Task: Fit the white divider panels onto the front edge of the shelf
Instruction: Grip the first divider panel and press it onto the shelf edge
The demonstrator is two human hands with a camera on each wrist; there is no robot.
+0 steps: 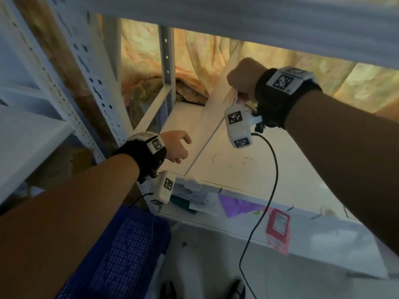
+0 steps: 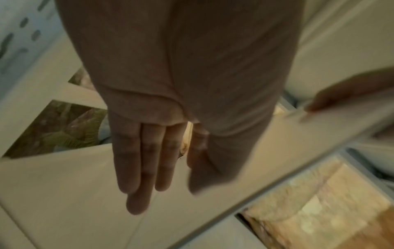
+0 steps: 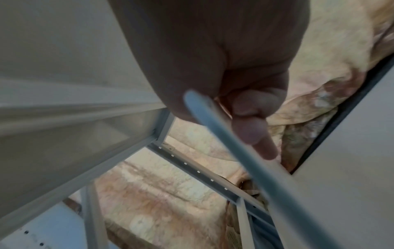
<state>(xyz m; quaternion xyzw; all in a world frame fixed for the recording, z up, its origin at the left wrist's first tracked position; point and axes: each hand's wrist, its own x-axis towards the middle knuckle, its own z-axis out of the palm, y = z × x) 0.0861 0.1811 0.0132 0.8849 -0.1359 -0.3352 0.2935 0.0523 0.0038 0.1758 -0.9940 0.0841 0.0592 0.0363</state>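
Note:
A thin white divider panel (image 1: 216, 98) stands on edge across the white shelf (image 1: 269, 169), running from the front lip toward the back. My right hand (image 1: 239, 83) grips the panel's upper back end, fingers curled round its edge (image 3: 213, 128). My left hand (image 1: 178, 147) hovers beside the panel's left face near the front, fingers straight (image 2: 138, 168) and holding nothing. I cannot tell if they touch it. A white plastic clip (image 1: 190, 182) sits on the shelf's front edge at the panel's foot. In the left wrist view the panel (image 2: 298, 134) slants up to my right hand (image 2: 341, 94).
Perforated white uprights (image 1: 95, 83) stand at the left and another shelf (image 1: 259, 22) hangs close overhead. Patterned cloth (image 1: 194, 61) fills the back. A blue crate (image 1: 129, 244) is on the floor below left. Papers and a red tag (image 1: 278, 227) hang at the front lip, crossed by a black cable (image 1: 269, 190).

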